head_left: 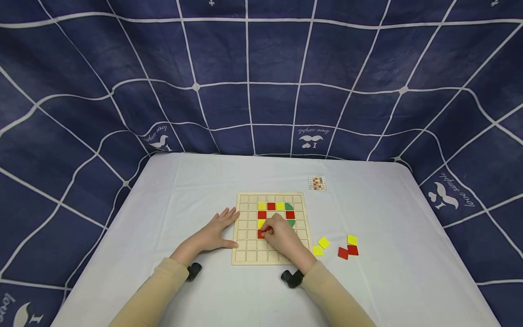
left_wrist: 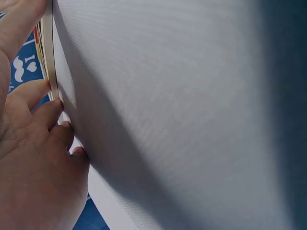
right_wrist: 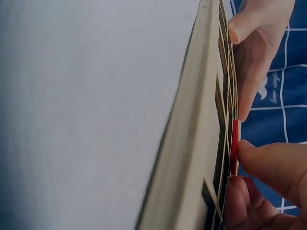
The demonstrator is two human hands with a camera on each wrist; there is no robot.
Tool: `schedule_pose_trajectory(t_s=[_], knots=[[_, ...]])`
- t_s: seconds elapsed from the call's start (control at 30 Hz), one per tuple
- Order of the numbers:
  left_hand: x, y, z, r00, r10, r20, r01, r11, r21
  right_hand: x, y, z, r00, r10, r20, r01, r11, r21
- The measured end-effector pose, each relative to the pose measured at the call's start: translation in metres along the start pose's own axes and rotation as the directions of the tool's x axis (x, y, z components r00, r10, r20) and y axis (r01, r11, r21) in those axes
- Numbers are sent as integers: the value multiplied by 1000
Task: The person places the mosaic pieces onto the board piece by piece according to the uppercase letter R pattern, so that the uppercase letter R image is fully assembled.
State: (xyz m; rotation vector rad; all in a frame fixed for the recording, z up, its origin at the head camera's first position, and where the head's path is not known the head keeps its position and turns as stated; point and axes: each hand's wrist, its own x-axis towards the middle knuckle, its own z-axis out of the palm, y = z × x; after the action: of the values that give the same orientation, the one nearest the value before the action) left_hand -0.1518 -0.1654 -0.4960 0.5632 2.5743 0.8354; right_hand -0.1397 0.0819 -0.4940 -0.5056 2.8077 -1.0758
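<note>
A pale wooden grid board (head_left: 247, 250) lies on the white table with red, yellow and green pieces set in its squares. My left hand (head_left: 216, 230) is spread at the board's left side, fingertips and thumb at its edge; the left wrist view shows the fingers (left_wrist: 43, 112) against that edge. Over the board's middle, my right hand (head_left: 283, 236) has its fingers curled and pinches a red square tile (head_left: 260, 234) low in the left column of pieces. In the right wrist view the thumb touches this red tile (right_wrist: 234, 146), which stands slightly proud of the grid. The hand hides some squares.
To the board's right lie loose yellow tiles (head_left: 324, 242) and red tiles (head_left: 343, 253). A small printed pattern card (head_left: 317, 183) is behind the board's right corner. A navy checked cloth (head_left: 269, 54) hangs behind and beside the table.
</note>
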Motion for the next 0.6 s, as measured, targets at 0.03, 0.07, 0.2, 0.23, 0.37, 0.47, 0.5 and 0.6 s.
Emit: schedule_pose_trajectory(t_s=[0.03,0.07,0.2,0.23,0.37,0.47,0.5,0.6], knots=[[0,0,0,1000,-1,-1,1,1000,0,0,0,1,1000,0,-3,0,1000,-3],[0,-1,0,1000,-2,-2,2,1000,-1,0,0,1,1000,1,-4,-1,1000,-7],[0,-2,1,1000,-2,-3,2,1000,-5,-2,0,0,1000,18,10,-19,1000,12],[0,-2,1,1000,-2,-3,2,1000,-3,-3,0,-2,1000,23,9,-23,999,23],[1,-3,1,1000,2,-3,-2,1000,0,-10,5,-15,998,63,-28,-60,992,111],[1,-4,1,1000,1,-2,-1,1000,5,-18,14,-29,991,113,-75,-101,984,148],[1,-4,1,1000,-1,-2,1,1000,6,-21,17,-35,987,137,-87,-123,981,153],[2,-4,2,1000,-6,-1,6,1000,16,-31,30,-51,974,193,-119,-177,976,129]])
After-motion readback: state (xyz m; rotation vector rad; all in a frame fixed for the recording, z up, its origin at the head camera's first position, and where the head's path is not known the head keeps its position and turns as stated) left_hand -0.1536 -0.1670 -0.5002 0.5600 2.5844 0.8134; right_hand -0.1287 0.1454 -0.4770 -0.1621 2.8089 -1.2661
